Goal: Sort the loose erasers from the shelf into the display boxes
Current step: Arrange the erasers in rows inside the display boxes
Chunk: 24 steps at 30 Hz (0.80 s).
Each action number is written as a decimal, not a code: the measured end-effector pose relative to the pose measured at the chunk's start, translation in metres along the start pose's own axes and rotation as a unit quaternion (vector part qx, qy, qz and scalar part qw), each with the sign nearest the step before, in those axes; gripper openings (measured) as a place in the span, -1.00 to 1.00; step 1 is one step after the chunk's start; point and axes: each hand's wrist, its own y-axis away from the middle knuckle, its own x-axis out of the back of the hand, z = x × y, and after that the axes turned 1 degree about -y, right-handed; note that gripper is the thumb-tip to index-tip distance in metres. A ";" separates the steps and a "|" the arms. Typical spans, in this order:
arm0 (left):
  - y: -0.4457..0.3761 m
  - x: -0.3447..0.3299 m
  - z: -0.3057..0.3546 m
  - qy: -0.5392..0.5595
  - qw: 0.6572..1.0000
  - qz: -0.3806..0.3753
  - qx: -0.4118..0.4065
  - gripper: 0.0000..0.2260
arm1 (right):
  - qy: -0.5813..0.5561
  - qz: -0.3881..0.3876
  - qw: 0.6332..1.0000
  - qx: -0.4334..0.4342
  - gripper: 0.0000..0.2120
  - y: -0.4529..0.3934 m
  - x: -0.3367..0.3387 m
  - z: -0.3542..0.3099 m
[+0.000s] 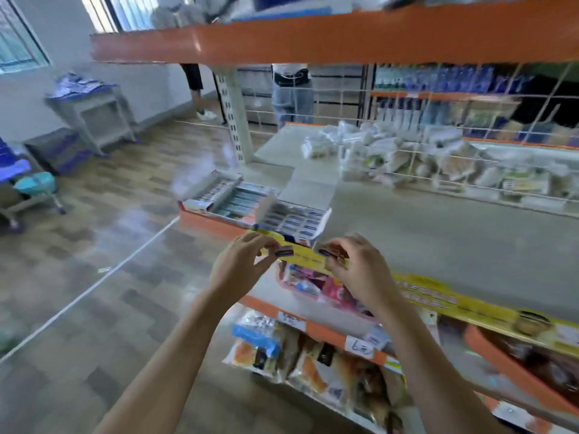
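Two open display boxes stand at the near left corner of the grey shelf. The left box holds rows of erasers; the right box holds dark blue-wrapped erasers under a raised lid. My left hand pinches one dark blue eraser just in front of the right box. My right hand pinches another dark eraser at the same height. Both hands hover over the yellow price strip at the shelf edge.
A pile of white packets lies at the back of the shelf against a wire grid. Packaged goods fill the lower shelves. An orange shelf beam runs overhead. Two people's legs stand beyond the rack. A trolley stands by the wall.
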 end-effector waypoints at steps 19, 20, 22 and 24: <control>-0.116 -0.008 -0.119 0.026 1.000 -0.007 -0.007 -0.85 | 0.069 -0.090 0.993 -0.035 -0.81 -0.156 -0.092 0.001; -0.121 -0.009 -0.123 0.031 0.999 -0.009 -0.009 -0.84 | 0.070 -0.093 0.992 -0.039 -0.82 -0.159 -0.097 0.002; -0.129 -0.011 -0.131 0.038 0.999 -0.019 -0.018 -0.84 | 0.076 -0.096 0.991 -0.049 -0.82 -0.163 -0.103 0.002; -0.136 -0.013 -0.136 0.050 0.998 -0.031 -0.038 -0.84 | 0.078 -0.089 0.991 -0.056 -0.82 -0.163 -0.107 0.001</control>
